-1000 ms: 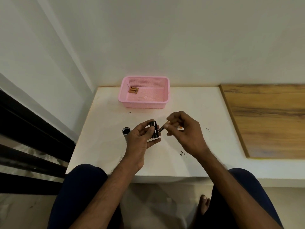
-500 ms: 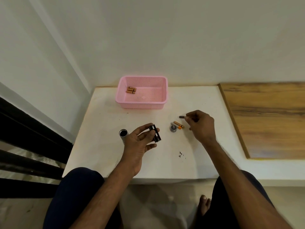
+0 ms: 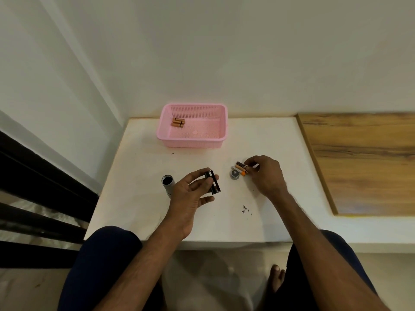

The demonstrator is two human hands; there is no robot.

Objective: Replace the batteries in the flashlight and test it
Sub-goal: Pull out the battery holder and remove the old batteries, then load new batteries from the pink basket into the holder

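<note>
Head view showed the left hand (image 3: 190, 195) gripping the black battery holder (image 3: 213, 182) just right of the open flashlight tube (image 3: 168, 184) on the table (image 3: 139, 198), while the right hand (image 3: 266, 175) pinched a dark battery (image 3: 239, 164) beside the tail cap (image 3: 235, 174), probably best laid flat so nothing rolled.

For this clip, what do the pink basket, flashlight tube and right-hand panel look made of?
Pink basket: likely moulded plastic, matte, with perforated mesh walls. Flashlight tube: probably metal, satin silver-grey sheen; coated plastic possible. Panel: wood or wood-look laminate, smooth, with brown grain streaks.
</note>
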